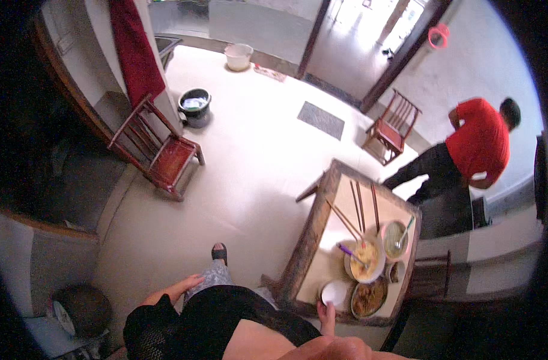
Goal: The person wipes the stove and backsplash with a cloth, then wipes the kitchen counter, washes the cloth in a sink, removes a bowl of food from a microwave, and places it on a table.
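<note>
My right hand [326,312] grips the near rim of a small white bowl [333,292] at the table's near corner; I cannot tell whether the bowl is lifted. My left hand [193,282] hangs beside my thigh, fingers stretched and holding nothing. Beyond the white bowl are a large bowl [373,271] of yellowish food with a purple-handled spoon [351,253], a dish of brown food [369,298], a small bowl of dark food [396,272] and a bowl of greenish soup [395,241] with a green-handled spoon. Several chopsticks [359,207] lie toward the far end.
A wooden table [307,252] stands at my right. Past it, a person in a red shirt [478,135] bends away. Wooden chairs stand at left [172,159] and far right [389,132]. A black bucket [195,111], a white tub [238,59] and a mat [320,120] are on the floor.
</note>
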Demonstrator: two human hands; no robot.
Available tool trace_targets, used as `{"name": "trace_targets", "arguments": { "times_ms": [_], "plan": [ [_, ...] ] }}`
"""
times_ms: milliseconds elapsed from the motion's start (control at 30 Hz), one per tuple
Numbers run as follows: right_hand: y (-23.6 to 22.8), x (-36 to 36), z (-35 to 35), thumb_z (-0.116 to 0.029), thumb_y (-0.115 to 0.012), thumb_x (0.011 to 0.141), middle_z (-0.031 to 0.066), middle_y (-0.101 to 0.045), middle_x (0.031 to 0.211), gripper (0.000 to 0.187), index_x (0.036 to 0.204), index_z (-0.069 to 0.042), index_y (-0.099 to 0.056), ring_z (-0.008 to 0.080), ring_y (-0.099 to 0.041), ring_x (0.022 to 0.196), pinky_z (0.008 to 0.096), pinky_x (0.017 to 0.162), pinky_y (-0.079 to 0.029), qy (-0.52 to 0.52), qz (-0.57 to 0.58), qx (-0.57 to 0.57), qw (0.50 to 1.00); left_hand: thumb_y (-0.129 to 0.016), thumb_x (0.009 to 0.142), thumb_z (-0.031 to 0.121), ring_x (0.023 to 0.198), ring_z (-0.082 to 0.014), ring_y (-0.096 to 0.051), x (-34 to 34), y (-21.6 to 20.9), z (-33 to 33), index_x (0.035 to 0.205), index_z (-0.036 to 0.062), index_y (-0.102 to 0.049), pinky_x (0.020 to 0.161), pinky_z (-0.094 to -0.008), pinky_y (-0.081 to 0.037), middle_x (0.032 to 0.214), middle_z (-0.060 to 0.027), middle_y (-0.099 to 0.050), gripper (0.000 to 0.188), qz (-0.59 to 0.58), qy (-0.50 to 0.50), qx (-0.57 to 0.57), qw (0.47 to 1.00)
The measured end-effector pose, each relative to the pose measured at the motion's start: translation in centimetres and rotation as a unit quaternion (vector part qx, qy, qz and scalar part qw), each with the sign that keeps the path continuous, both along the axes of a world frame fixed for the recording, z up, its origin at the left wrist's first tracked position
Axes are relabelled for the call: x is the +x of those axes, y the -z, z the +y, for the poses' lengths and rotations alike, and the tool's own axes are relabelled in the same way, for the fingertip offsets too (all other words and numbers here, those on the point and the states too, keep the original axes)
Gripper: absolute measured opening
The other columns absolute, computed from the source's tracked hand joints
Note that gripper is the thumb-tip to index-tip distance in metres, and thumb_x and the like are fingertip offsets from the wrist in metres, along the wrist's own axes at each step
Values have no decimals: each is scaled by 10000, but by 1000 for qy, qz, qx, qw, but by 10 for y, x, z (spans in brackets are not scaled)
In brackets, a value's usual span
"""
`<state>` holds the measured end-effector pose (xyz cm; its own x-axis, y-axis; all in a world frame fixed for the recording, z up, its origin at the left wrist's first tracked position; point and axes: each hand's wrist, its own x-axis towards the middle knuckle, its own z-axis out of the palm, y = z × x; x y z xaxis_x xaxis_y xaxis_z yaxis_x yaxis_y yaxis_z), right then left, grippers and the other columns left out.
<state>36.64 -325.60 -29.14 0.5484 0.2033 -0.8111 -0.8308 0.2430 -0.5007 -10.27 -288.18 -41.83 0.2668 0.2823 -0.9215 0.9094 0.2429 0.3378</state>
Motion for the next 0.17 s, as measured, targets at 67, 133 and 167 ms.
{"name": "trace_targets", "arguments": {
  "times_ms": [67, 133, 167],
  "plan": [
    [7, 3, -3, -166, -516, 768, 113, -466, 1068, 327, 1069, -63, -438, 263, -467, 934, 431, 760, -459, 23, -15, 48, 998, -505, 723, 498, 1019, -272, -466, -7, 29, 28, 1097, 128, -505, 821, -349, -399, 1099, -140, -497, 526, -13, 11, 34, 999],
    [7, -3, -33, -297, -585, 734, 107, -521, 993, 431, 1093, -113, -433, 238, -504, 881, 419, 797, -436, 39, 119, 229, 965, -492, 746, 450, 905, -282, -536, 34, -17, 72, 970, 97, -587, 744, -337, -440, 969, -153, -568, 429, -21, 32, 44, 998],
    [0, 12, -20, -297, -585, 734, 107, -521, 993, 431, 1093, -113, -433, 238, -504, 881, 419, 797, -436, 27, 137, 235, 962, -486, 750, 438, 881, -291, -543, 29, -51, 80, 941, 76, -588, 734, -348, -440, 938, -160, -574, 423, -11, 45, 87, 995]
  ]
}}
